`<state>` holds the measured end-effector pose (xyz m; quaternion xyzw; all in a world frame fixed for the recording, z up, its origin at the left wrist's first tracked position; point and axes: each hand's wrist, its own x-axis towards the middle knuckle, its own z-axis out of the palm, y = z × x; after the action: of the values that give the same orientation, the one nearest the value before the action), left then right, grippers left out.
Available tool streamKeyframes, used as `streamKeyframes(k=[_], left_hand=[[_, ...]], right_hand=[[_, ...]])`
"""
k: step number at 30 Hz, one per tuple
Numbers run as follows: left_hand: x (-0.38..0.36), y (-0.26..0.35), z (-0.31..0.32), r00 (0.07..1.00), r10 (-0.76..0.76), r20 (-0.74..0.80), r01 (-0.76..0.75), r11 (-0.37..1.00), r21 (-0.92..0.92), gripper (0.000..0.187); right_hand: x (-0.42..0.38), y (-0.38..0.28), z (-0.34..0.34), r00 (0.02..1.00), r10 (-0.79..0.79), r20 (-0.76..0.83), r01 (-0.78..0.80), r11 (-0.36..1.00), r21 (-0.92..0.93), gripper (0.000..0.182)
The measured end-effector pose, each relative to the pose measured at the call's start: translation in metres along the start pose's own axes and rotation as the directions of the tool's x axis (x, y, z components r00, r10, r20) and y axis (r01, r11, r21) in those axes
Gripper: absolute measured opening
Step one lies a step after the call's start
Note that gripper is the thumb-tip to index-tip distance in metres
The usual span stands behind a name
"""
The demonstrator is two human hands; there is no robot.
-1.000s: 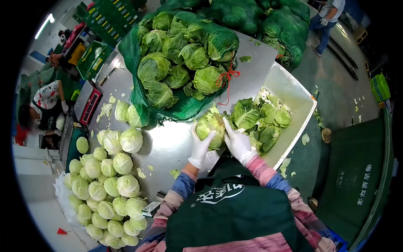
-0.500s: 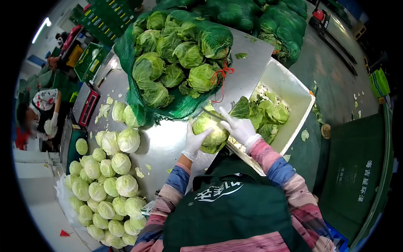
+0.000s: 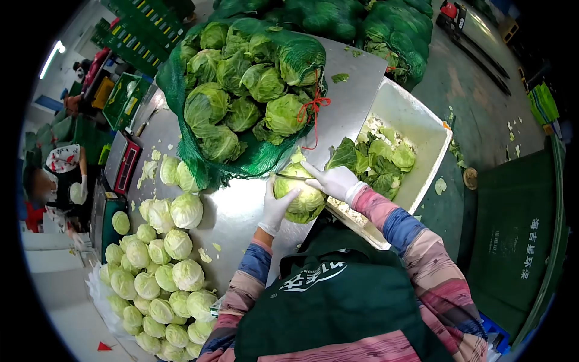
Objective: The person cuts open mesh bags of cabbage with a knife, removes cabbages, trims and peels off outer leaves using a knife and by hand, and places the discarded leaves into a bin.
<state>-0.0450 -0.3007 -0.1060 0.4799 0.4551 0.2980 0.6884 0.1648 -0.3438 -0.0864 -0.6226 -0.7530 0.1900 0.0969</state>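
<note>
Gripping a cabbage [image 3: 306, 200] from 9 o'clock with the gloved left hand [image 3: 277, 209]; grasping a knife [image 3: 293, 177] in the gloved right hand [image 3: 338, 181] at 2 o'clock, with the blade across the far side at 12. Held just in front of the apron [image 3: 338, 301], with the white bin [image 3: 431, 151] at 2 o'clock and the net sack [image 3: 188, 142] at 11. Hard to tell, from overhead, whether lifted or resting on the worktop [image 3: 236, 208]. Probably dense and fairly heavy, firm at the heart, but slick and easily torn in the outer leaves. Best cupped around the flank between 7 and 10 o'clock, clear of the blade, not pinched by a loose leaf.
</note>
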Motion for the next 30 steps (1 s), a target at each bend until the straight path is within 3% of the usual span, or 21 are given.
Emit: streamKeyframes(k=[2,4,9,10,12,14,16,18,19,21,22,23,24,26,28,30], left_hand=[[-0.004,0.0,0.001,0.998,-0.032,-0.053,0.029,0.999,-0.043,0.066],[-0.004,0.001,0.002,0.998,-0.021,-0.053,0.019,0.999,-0.039,0.065],[-0.005,-0.001,0.001,0.997,-0.002,-0.079,0.0,1.0,-0.03,0.067],[-0.007,-0.002,0.001,0.998,0.022,-0.064,-0.021,1.0,0.022,0.07],[-0.015,-0.008,0.001,0.997,0.049,-0.052,-0.046,0.997,0.069,0.073],[-0.035,-0.023,-0.007,0.952,0.285,0.108,-0.304,0.864,0.4,0.078],[-0.042,-0.031,-0.015,0.948,0.291,0.127,-0.317,0.879,0.355,0.083],[-0.045,-0.032,-0.021,0.992,0.124,0.034,-0.127,0.984,0.122,0.083],[-0.043,-0.028,-0.022,0.997,0.071,0.023,-0.072,0.995,0.067,0.083],[-0.029,-0.019,-0.025,0.994,0.081,0.067,-0.09,0.987,0.134,0.086],[-0.022,-0.014,-0.026,0.99,0.09,0.112,-0.111,0.974,0.198,0.09],[-0.016,-0.005,-0.026,0.984,0.092,0.15,-0.132,0.949,0.287,0.091],[-0.011,0.0,-0.023,0.985,0.093,0.146,-0.132,0.949,0.285,0.091],[-0.005,0.006,-0.022,0.969,0.155,-0.191,-0.075,0.925,0.371,0.093],[0.005,-0.008,-0.018,0.994,0.107,0.016,-0.108,0.973,0.204,0.098],[0.013,-0.015,-0.007,0.958,0.286,-0.003,-0.253,0.851,0.46,0.102]], right_hand=[[0.005,-0.002,0.001,0.999,0.036,0.013,-0.036,0.999,-0.004,0.057],[0.007,-0.004,0.006,0.992,0.087,-0.087,-0.084,0.996,0.037,0.051],[0.009,-0.007,0.006,0.981,0.176,-0.079,-0.168,0.982,0.091,0.047],[0.01,-0.006,0.007,0.973,0.216,-0.081,-0.206,0.972,0.111,0.047],[0.021,0.029,0.016,0.838,0.543,-0.059,-0.511,0.817,0.265,0.045],[0.012,0.056,0.018,0.796,0.606,0.018,-0.594,0.774,0.217,0.044],[-0.007,0.082,0.036,0.763,0.645,0.025,-0.621,0.723,0.302,0.043],[-0.015,0.087,0.041,0.732,0.681,-0.03,-0.649,0.71,0.274,0.051],[-0.017,0.071,0.027,0.735,0.677,-0.027,-0.647,0.713,0.271,0.051],[-0.013,0.034,0.004,0.795,0.607,-0.01,-0.516,0.684,0.516,0.061],[-0.012,0.018,0.011,0.879,0.457,-0.138,-0.28,0.727,0.627,0.07],[-0.007,0.004,0.019,0.893,0.344,-0.291,-0.162,0.848,0.505,0.07],[-0.006,-0.009,0.009,0.944,0.262,-0.201,-0.156,0.89,0.427,0.067],[-0.001,-0.01,0.037,0.913,0.372,-0.169,-0.255,0.843,0.474,0.063],[-0.01,-0.024,0.033,0.87,0.456,-0.188,-0.325,0.816,0.478,0.063],[-0.011,-0.031,0.029,0.849,0.49,-0.198,-0.335,0.789,0.516,0.067]])
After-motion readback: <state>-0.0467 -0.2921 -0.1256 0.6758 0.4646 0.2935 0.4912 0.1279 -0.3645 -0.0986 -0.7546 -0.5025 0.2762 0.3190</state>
